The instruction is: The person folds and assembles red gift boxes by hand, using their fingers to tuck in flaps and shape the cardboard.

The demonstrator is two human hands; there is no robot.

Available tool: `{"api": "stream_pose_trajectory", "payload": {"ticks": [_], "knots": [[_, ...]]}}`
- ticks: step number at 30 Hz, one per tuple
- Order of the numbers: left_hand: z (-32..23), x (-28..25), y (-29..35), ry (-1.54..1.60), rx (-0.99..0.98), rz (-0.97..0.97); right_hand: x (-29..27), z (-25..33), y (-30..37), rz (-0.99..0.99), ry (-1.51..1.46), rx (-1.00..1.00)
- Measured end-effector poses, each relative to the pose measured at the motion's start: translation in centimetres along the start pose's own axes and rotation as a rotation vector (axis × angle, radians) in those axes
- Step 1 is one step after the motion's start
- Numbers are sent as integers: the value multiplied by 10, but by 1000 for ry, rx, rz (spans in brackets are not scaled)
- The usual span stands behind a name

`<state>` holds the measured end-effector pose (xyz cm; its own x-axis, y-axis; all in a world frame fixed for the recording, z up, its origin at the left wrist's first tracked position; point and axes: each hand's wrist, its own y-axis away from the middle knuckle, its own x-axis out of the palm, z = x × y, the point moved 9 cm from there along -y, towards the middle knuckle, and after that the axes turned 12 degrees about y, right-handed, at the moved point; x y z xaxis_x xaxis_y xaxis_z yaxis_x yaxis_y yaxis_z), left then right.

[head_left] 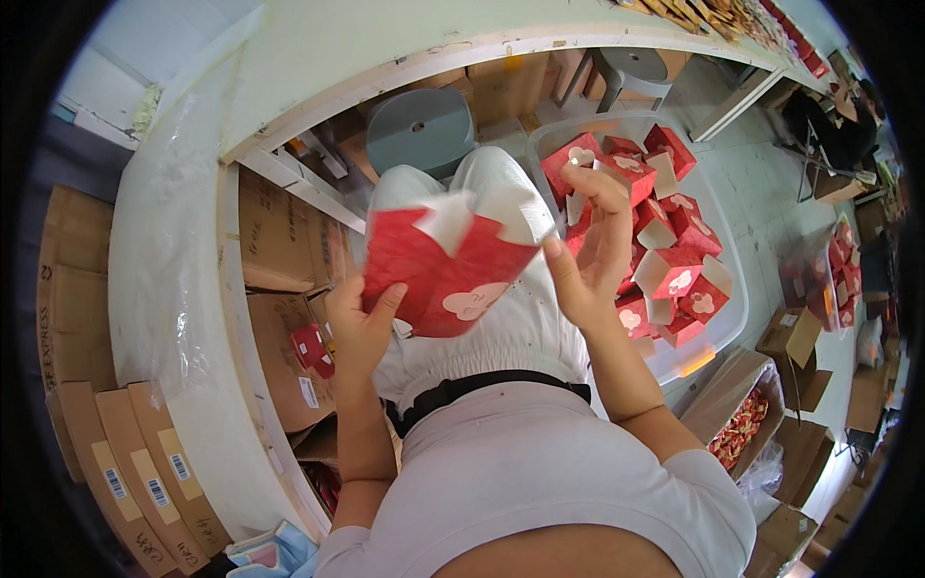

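Over my lap is a red cardboard gift box, partly folded, with white inner flaps and a pale flower-shaped patch; motion blurs its upper edge. My left hand grips its left side, thumb on the front face and fingers behind. At its right edge my right hand is raised with thumb and curved fingers apart; the thumb tip is at the box's corner, and I cannot tell if it touches. Beyond that hand a clear plastic tub is heaped with several red boxes of the same kind, some with flaps up.
A white-framed table runs ahead and to my left, with cartons beneath. Grey stools stand under it. On the right are an open carton of small red-and-gold pieces and another filled tub. A person sits at far right.
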<state>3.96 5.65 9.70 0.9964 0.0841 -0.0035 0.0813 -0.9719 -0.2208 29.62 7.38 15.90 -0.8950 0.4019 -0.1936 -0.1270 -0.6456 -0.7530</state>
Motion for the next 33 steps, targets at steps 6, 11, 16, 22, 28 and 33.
{"api": "stream_pose_trajectory", "payload": {"ticks": [6,11,16,22,28,33], "knots": [[14,-10,-3,422,-43,-165,36,-23,12,309,-237,351],[33,-5,-5,536,-46,-161,61,-23,29,465,-214,487],[42,8,1,566,-201,-103,45,-17,25,322,152,330],[32,4,-10,434,-8,-193,48,4,40,227,418,-109],[20,18,-10,539,-53,-169,62,-3,33,301,16,99],[1,38,-6,347,128,27,79,-41,55,416,-699,682]]}}
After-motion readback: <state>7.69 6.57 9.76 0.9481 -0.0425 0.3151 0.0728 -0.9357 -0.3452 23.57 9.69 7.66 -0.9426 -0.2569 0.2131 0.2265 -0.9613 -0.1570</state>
